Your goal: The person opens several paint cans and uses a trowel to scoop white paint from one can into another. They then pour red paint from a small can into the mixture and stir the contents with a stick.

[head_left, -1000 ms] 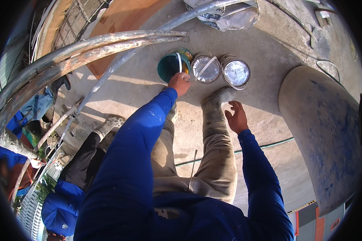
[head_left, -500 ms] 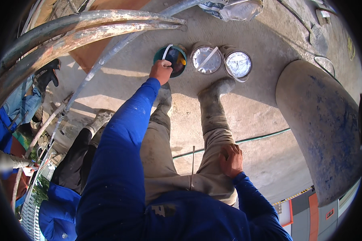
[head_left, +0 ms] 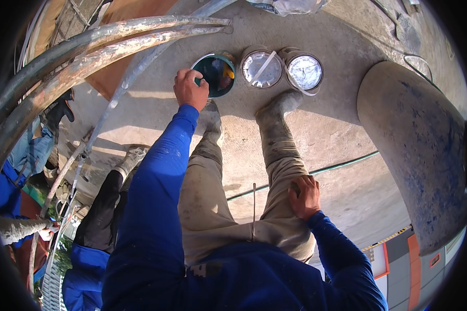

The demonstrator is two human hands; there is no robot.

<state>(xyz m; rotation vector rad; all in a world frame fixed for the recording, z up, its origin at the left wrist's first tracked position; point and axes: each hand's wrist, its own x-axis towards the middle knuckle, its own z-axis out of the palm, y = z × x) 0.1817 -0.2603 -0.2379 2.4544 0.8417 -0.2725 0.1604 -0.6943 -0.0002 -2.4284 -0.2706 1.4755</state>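
My left hand [head_left: 191,88] is at the left rim of a green bucket [head_left: 220,92], its fingers curled where the white handle [head_left: 204,56] meets the rim; a yellow item [head_left: 228,74] lies inside. To its right stand two paint-smeared buckets with shiny pale tops [head_left: 260,75] [head_left: 304,72] and white strap handles. My right hand [head_left: 303,197] rests on my right thigh, fingers bent and apart, holding nothing. My boots are just below the buckets.
Weathered pipes [head_left: 114,39] arch across the upper left above a brown board [head_left: 104,78]. People in blue clothing [head_left: 85,274] are at my left. A large grey curved object [head_left: 410,150] stands at right. A green hose [head_left: 342,164] crosses the floor. A bag [head_left: 288,6] lies beyond the buckets.
My left hand has moved left and slightly up, bringing the green bucket's handle down toward its left rim. My right hand has drawn back from near the buckets onto my thigh.
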